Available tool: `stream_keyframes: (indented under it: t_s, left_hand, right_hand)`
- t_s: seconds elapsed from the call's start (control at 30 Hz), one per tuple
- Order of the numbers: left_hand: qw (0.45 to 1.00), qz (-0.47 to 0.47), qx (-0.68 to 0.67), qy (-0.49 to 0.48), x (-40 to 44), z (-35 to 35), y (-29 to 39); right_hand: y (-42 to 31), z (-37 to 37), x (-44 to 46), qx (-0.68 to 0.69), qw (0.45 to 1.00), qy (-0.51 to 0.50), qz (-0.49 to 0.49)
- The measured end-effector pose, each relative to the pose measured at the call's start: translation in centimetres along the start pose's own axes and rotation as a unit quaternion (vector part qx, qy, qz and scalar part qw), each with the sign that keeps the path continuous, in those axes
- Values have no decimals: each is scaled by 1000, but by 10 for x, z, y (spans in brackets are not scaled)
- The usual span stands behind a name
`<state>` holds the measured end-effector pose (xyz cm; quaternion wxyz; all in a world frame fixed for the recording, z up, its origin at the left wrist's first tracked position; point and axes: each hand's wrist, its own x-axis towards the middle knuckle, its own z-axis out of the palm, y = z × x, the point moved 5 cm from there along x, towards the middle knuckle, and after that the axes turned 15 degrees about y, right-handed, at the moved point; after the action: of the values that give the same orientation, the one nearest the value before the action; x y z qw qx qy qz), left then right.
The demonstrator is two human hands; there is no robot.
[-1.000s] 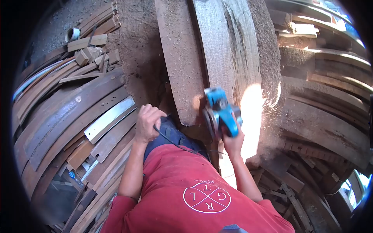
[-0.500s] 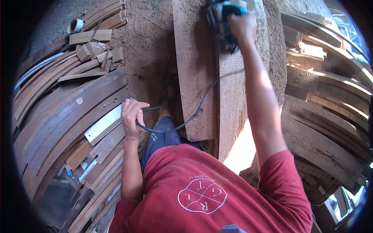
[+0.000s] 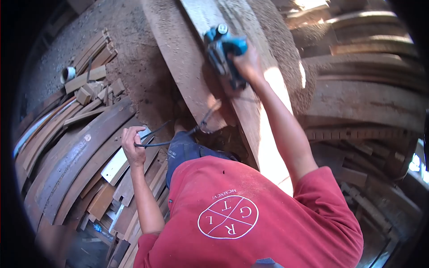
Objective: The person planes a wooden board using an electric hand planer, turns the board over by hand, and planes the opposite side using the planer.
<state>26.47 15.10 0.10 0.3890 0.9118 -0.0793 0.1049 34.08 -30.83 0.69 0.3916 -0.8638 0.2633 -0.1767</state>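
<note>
My right hand (image 3: 248, 62) is closed round the handle of a teal and black electric hand planer (image 3: 227, 58). The planer rests on a long timber beam (image 3: 254, 118), whose near end is brightly sunlit. Alongside the beam on its left lies a wider board (image 3: 172, 53) dusted with shavings. At the left, in front of a stack of wood, my left hand (image 3: 133, 146) is closed on the dark power cord (image 3: 156, 144). The cord loops across above my leg; its run up to the planer is blurred.
Stacked planks and offcuts (image 3: 67, 165) fill the left side, with a roll of tape (image 3: 68, 74) beyond them. More curved-looking boards (image 3: 366, 105) are piled on the right. Sawdust (image 3: 286, 58) is heaped beside the beam, and my shorts-clad leg (image 3: 181, 149) is beneath the cord.
The planer and my right hand have come back along the beam, nearer my body. My left hand has shifted slightly left and down with the cord. The whole view has turned.
</note>
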Motion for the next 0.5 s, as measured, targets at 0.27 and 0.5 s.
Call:
stream_keyframes:
  t_s: [0.27, 0.5]
  left_hand:
    - [990, 101, -56, -84, -122, 20, 86]
    - [960, 160, -64, -223, -180, 39, 129]
  right_hand:
    - [135, -204, -355, -75, 973, -100, 194]
    - [187, -296, -499, 43, 981, 99, 159]
